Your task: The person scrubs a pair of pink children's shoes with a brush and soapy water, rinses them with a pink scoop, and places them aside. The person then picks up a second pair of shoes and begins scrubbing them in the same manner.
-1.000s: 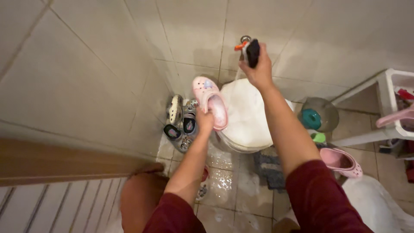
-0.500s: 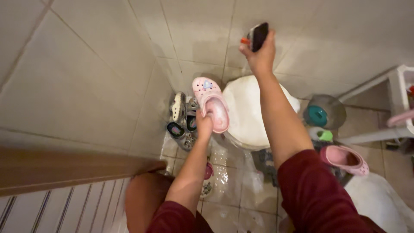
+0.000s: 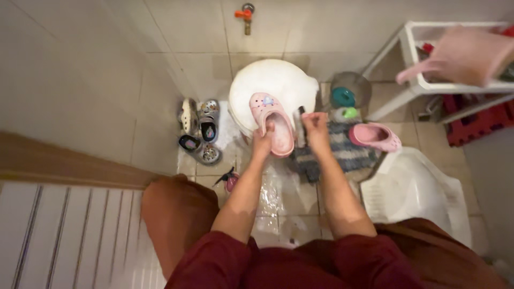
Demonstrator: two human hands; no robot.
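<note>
While the pink clog (image 3: 274, 122) is being held up by its heel end, its open side is facing the camera and its toe is lying over the front edge of the white tub (image 3: 273, 85). The left hand (image 3: 262, 143) is being kept closed around the clog's heel rim. A dark brush (image 3: 300, 126) is being gripped in the right hand (image 3: 316, 128), just beside the clog's right edge; whether the bristles are touching the clog cannot be told. Both hands are being held close together above the wet floor tiles (image 3: 278, 214).

Under the right hand a striped mat (image 3: 342, 152) is lying on the floor, and a second pink clog (image 3: 375, 136) is resting at its right end. Behind that clog, a teal-lidded jar (image 3: 349, 91) and a small green-capped bottle (image 3: 345, 113) are standing near the wall. Left of the tub, four small decorated shoes (image 3: 199, 131) are being kept in the corner. A tap (image 3: 245, 13) with an orange handle is sticking out of the wall above the tub. To the far right, a white rack (image 3: 412, 59) is standing, with a pink dipper (image 3: 460, 56) on it. A white squat pan (image 3: 412, 187) is set in the floor below it.
</note>
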